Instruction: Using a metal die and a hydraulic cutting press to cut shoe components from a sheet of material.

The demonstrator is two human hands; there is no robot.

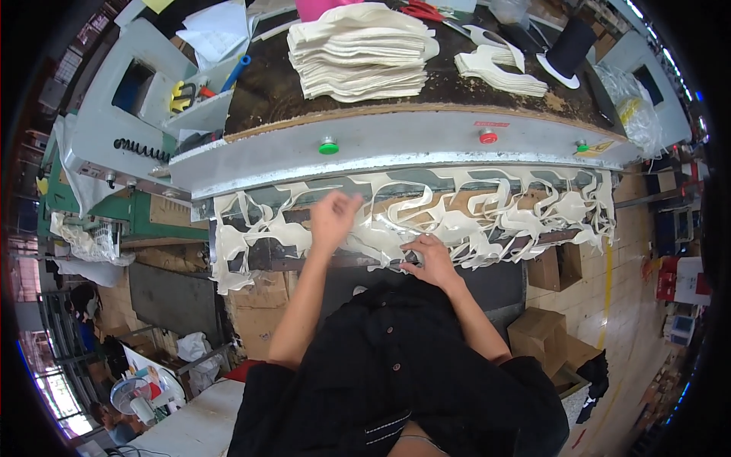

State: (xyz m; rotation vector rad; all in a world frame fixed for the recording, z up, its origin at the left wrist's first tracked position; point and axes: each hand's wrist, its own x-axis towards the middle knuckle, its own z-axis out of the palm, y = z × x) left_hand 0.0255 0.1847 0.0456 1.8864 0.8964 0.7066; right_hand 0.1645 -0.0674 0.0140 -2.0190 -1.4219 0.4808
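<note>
- Cream sheet scrap [457, 217], thin, limp and cut full of curved holes, lies as a ragged lattice across the press surface [396, 152] under the grey metal head.
- Left hand [335, 217] hovers over the lattice, fingers loosely curled, gripping nothing.
- Right hand [428, 255] lies flat, fingers pressing the scrap's near edge.
- Stacked cream cut pieces [358, 53] sit on top.

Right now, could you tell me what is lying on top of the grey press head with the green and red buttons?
On the press head sit a tall stack of cream cut pieces, a smaller pile, a black cone and red scissors. The surface under the stacks is hidden.
</note>
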